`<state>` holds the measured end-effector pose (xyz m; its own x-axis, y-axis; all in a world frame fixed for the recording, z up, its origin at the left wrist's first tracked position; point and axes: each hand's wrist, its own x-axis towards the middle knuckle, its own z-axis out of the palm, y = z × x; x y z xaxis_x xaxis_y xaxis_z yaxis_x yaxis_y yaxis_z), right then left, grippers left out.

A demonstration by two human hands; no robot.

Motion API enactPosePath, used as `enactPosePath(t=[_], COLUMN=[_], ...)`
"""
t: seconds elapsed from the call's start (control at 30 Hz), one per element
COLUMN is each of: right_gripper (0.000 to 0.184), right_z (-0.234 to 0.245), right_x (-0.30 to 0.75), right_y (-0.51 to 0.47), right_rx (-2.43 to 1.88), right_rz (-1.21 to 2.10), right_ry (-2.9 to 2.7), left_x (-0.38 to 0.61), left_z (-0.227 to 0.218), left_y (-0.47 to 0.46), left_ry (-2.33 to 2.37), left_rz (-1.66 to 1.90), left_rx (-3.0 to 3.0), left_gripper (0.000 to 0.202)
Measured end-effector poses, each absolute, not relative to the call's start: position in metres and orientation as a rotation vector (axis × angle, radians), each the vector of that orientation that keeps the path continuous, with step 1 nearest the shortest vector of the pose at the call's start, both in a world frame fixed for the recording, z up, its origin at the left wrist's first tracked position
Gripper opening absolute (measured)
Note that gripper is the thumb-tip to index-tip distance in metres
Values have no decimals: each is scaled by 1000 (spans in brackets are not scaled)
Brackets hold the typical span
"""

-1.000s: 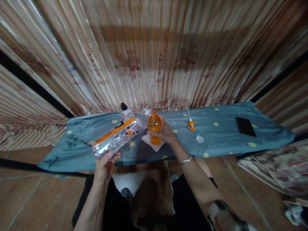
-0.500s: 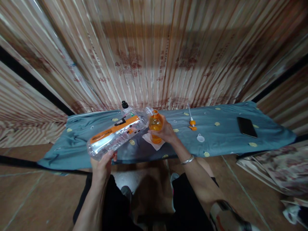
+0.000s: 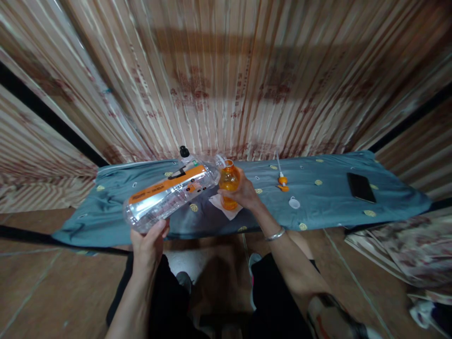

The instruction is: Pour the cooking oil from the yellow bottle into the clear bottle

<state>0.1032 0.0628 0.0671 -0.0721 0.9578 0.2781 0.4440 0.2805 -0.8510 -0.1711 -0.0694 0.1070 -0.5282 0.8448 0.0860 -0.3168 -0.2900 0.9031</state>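
Note:
My left hand point(image 3: 150, 238) is closed around the base end of a large clear plastic bottle point(image 3: 176, 193) with an orange label. The bottle is tilted, its neck up and to the right, its mouth at the rim of an orange bottle point(image 3: 229, 181). My right hand point(image 3: 243, 188) is wrapped round that orange see-through bottle, which stands upright with its top uncovered. Under it lies a white tissue point(image 3: 226, 210). An orange pump head point(image 3: 282, 182) with a thin tube lies to the right, near a small white cap point(image 3: 294, 202).
A blue-green cloth point(image 3: 335, 193) with pineapple prints covers the narrow table. A black phone-like slab point(image 3: 361, 187) lies at the right. Behind the clear bottle stands another bottle with a black top point(image 3: 184, 151). A striped curtain point(image 3: 219, 84) hangs along the back.
The clear bottle's base end has shifted slightly left and up along with my left hand. My right hand still holds the orange bottle in the same spot.

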Motion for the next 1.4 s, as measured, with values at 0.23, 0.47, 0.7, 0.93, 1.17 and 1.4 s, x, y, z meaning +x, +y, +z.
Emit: enactPosePath(t=[0.23, 0.47, 0.7, 0.93, 1.17, 1.4], right_gripper=[100, 99, 101, 98, 99, 98], right_z=[64, 62, 63, 66, 66, 67], right_x=[105, 106, 106, 108, 106, 105], right_y=[64, 64, 64, 64, 64, 63], right_rx=[-1305, -1299, -1291, -1296, -1284, -1298], right_rz=[700, 716, 740, 732, 761, 738], right_ry=[-1671, -1655, -1649, -1661, -1624, -1646], left_x=[-166, -163, -162, -164, -167, -167], left_z=[116, 123, 124, 120, 115, 115], left_y=[-72, -75, -74, -74, -74, -74], left_ry=[1111, 1131, 1201, 1215, 1223, 1210], left_rz=[1919, 1915, 1923, 1922, 1917, 1925], left_rx=[811, 804, 760, 800, 818, 815], left_gripper=[69, 58, 54, 56, 53, 60])
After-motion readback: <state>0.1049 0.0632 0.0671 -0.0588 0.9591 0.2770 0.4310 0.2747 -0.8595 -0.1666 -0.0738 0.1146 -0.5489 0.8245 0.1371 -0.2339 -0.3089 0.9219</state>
